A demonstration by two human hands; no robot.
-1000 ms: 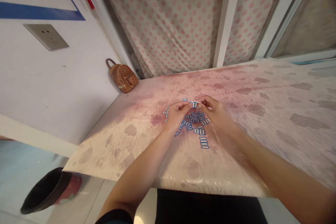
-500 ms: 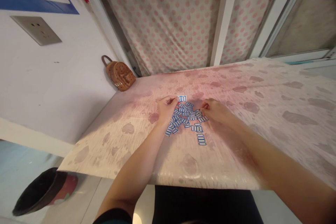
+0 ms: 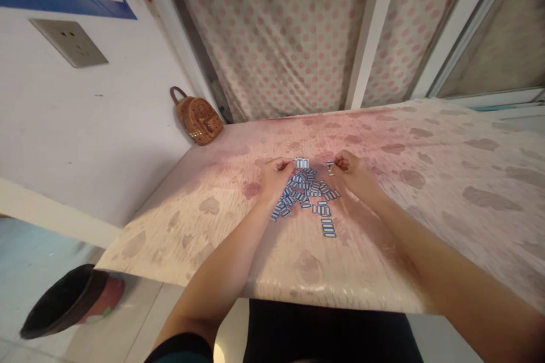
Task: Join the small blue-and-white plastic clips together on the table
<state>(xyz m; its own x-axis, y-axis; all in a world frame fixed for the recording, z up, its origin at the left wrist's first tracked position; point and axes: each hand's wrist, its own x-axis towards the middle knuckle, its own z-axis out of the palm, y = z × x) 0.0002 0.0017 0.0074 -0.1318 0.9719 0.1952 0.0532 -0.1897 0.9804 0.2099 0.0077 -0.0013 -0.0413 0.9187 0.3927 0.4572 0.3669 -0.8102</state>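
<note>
My left hand (image 3: 276,174) has its thumb and fingertips pinched together on the end of a bright white flat strip marked with blue-edged rectangles (image 3: 302,163), held at the far side of a loose heap of small flat white rectangular pieces with blue borders (image 3: 300,186). My right hand (image 3: 349,170), just apart from it, has its thumb and fingers closed on a smaller flat white-and-blue piece (image 3: 330,169); how firm that pinch is I cannot tell. As far as I judge, only these few are taken up, and by far the greater share is left lying at all angles, overlapping, between and nearer me than my hands. On the near side of the heap, a short column of blue-bordered white rectangles (image 3: 328,228) lies lined up side by side, and a small cluster of similar white-and-blue rectangles (image 3: 322,209) sits between that column and the heap. Those two look tidier than the rest, though whether I set them so I cannot tell. All of it rests on the glossy pinkish-cream tablecloth with grey heart-like shapes (image 3: 264,272), and no count can be made, the pieces being too small.
</note>
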